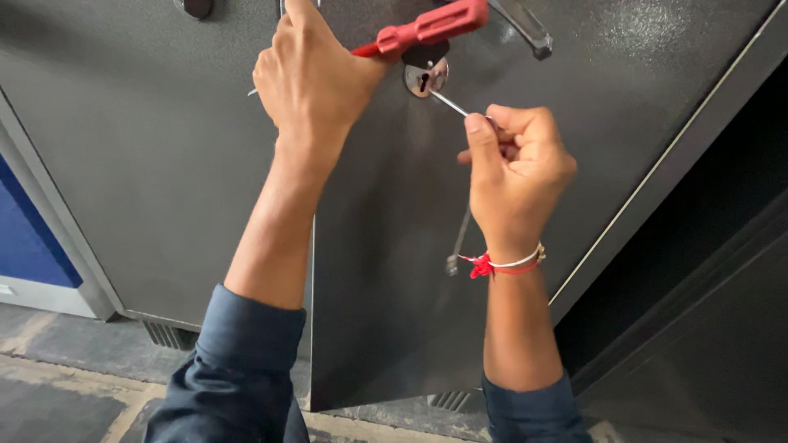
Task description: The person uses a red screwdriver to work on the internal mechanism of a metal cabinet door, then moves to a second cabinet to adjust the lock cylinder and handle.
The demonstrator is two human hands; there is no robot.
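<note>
A dark grey metal cabinet door [394, 271] fills the view. Near its top is a round silver keyhole plate [426, 78], with a metal lever handle [524, 26] above it. My left hand [310, 78] is closed around a red-handled tool [427, 26] whose handle sticks out to the right, just above the keyhole. My right hand [515, 168] pinches a thin metal rod [447, 102] whose tip sits in the keyhole. A red and white thread band [502, 264] circles my right wrist. Both forearms wear dark blue sleeves.
A second grey cabinet door [148, 189] stands to the left, with a blue panel [25, 238] beyond it. The open door's edge runs diagonally at right beside a dark gap [714, 189]. Concrete floor [66, 385] lies below. A small key or tag [452, 262] dangles behind my right hand.
</note>
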